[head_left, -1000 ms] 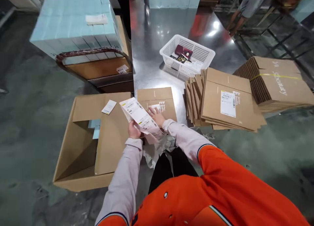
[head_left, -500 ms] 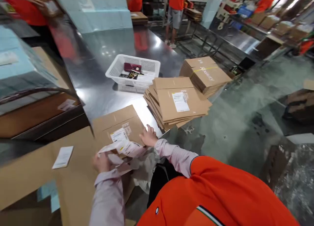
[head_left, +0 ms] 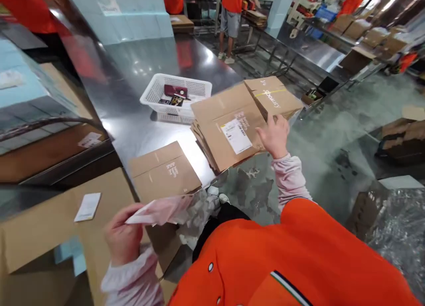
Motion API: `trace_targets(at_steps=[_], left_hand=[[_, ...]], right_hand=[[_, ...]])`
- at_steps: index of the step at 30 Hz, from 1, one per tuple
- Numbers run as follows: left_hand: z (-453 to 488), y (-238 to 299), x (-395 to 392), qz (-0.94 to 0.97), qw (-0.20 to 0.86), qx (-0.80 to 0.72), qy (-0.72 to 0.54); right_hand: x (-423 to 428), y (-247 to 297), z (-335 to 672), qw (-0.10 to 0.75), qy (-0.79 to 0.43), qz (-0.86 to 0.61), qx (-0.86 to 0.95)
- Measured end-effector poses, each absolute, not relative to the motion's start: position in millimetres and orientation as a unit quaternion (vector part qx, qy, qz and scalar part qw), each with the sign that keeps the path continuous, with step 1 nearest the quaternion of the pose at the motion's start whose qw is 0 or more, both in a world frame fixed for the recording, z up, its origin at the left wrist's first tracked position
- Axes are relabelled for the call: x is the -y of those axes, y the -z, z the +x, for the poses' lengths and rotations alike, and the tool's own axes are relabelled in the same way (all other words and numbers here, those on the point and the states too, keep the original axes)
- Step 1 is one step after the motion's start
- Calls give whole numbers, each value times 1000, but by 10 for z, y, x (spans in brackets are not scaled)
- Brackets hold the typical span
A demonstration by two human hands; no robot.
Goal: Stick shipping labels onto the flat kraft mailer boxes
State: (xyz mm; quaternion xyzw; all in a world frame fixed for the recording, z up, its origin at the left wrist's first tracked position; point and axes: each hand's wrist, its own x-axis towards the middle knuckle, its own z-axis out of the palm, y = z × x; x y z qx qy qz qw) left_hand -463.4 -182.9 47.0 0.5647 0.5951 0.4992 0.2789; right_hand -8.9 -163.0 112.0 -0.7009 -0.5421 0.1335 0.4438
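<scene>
My left hand [head_left: 121,237] is closed on a sheet of label paper [head_left: 156,211], held low over the table's near edge. My right hand [head_left: 275,135] grips the right edge of the top flat carton [head_left: 229,126], which carries a white label and is lifted at a tilt off the stack of flat cartons [head_left: 207,149]. One more flat carton [head_left: 164,173] lies on the steel table [head_left: 139,124] in front of me, with printing on it. Both sleeves are pale pink under an orange shirt.
A white basket [head_left: 175,95] with small items stands behind the stack. A strapped bundle of cartons [head_left: 274,100] lies to the right. An open large box [head_left: 49,235] with a white slip [head_left: 88,206] sits at left. Pale blue boxes [head_left: 129,13] and people in orange stand beyond.
My right hand left the near carton and reached to the stack, lifting its top carton. My left hand drew the label sheet down and back. The view swung right.
</scene>
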Motion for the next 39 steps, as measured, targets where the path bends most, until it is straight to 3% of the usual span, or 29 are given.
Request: trace_targets(at_steps=[3,7,9,11,13,14,17,20,24,30,35,39], left_hand=[[-4364,-739,1907,620,261,-542,-504],[-4401,-890,1862,568,178,-594,-541],[-4626,-877,1853,535,119,-663,-510],[-4857,-836,1914,556,31,-716,-422],[-4969,-767,2038,635,-1,-694,-340],[-4963,-717,2112,681,35,-656,-323],[-4749,-500,2313,690,280,-539,-394],[-4466,-253,2424,516,439,-529,-511],[-4268,-64,2423,399,482,-566,-537],[-4049,134,2319,307,466,-596,-577],[-3967,343,2254,280,393,-651,-586],[-4148,596,2230,241,573,-601,-503]], right_hand=[[1494,-928,-954,405,-342,-498,686],[1616,-480,-2154,209,-700,-181,658],[1728,-304,-2378,166,-791,-169,565],[1776,-200,-2405,179,-830,-223,479],[1763,-164,-2393,195,-831,-279,440],[1752,-164,-2409,202,-820,-298,444],[1763,-180,-2573,285,-745,-350,491],[1807,-185,-2761,359,-674,-416,494],[1722,-245,-2763,355,-559,-438,608],[1593,-327,-2601,191,-415,-402,793],[1586,-180,-2634,223,-398,-458,763],[1157,145,-2763,281,-415,-458,734]])
